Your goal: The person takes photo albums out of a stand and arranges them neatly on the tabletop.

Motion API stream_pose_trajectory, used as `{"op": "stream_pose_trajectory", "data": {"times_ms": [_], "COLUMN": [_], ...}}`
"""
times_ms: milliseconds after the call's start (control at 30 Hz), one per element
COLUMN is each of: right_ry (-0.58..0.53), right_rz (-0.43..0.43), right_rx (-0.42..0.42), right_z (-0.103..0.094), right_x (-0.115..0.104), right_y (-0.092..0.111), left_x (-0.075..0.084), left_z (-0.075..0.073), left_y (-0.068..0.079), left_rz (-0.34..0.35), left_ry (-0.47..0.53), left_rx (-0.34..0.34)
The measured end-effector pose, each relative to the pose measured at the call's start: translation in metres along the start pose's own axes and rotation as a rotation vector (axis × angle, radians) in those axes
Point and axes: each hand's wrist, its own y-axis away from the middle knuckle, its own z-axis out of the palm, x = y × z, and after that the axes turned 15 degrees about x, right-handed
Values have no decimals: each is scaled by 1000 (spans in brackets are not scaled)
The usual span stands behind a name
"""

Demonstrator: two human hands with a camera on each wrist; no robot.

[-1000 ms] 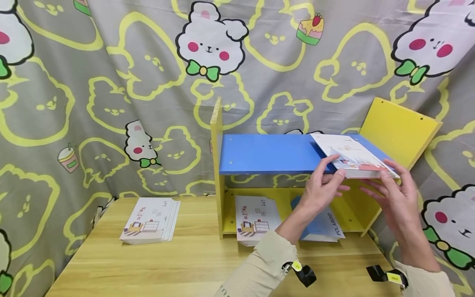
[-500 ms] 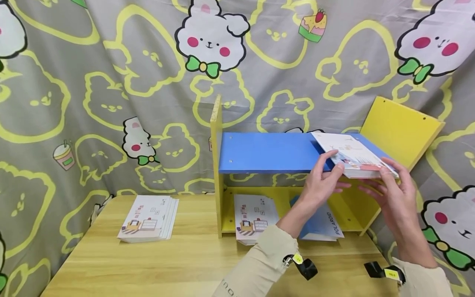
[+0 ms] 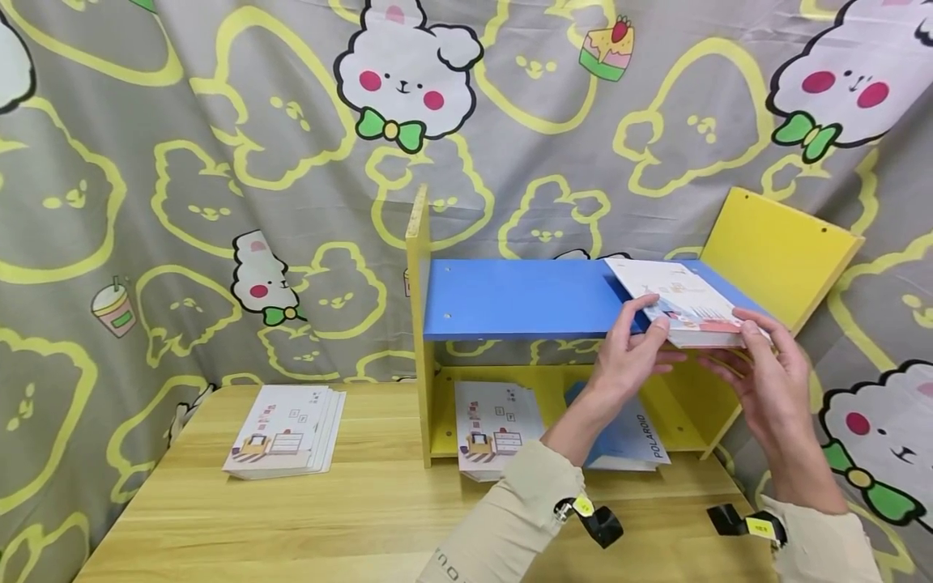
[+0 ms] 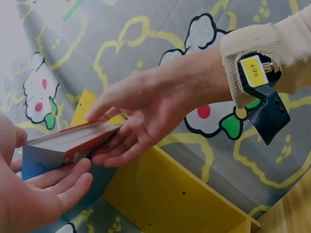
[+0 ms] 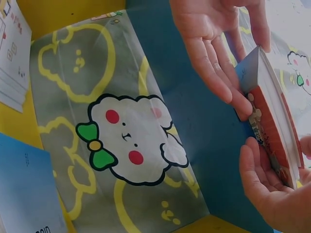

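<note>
The left hand (image 3: 623, 356) and right hand (image 3: 776, 380) both grip the white book (image 3: 681, 291) by its near end, some fingers beneath. It's over the right part of the blue shelf (image 3: 510, 298), jutting past the front edge; lower down I see a blue book (image 3: 632, 436).

I can read POLAROID on the blue book (image 3: 630, 429), near the lower shelf's (image 3: 685, 441) front right corner. The yellow label (image 4: 254, 71) at the right cuff (image 4: 231, 58) says "R右手"; cropped lettering on the left sleeve (image 3: 484, 530) is unclear.
</note>
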Motion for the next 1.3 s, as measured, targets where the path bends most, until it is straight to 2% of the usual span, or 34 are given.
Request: {"op": "stream_pose_trajectory", "data": {"times_ms": [500, 667, 767, 933, 1300], "right_ry": [-76, -52, -53, -125, -146], "right_rz": [28, 19, 10, -18, -74], "right_rx": [92, 108, 117, 117, 112], "right_z": [9, 11, 12, 12, 10], "right_x": [5, 4, 3, 2, 3], "right_y": [5, 7, 10, 13, 23], "left_x": [-2, -1, -1, 0, 1], "left_z": [-3, -4, -5, -4, -2], "left_y": [-1, 1, 3, 5, 11], "left_rz": [11, 5, 7, 10, -45], "left_ry": [72, 76, 87, 111, 178], "left_rx": [-18, -21, -33, -41, 3]}}
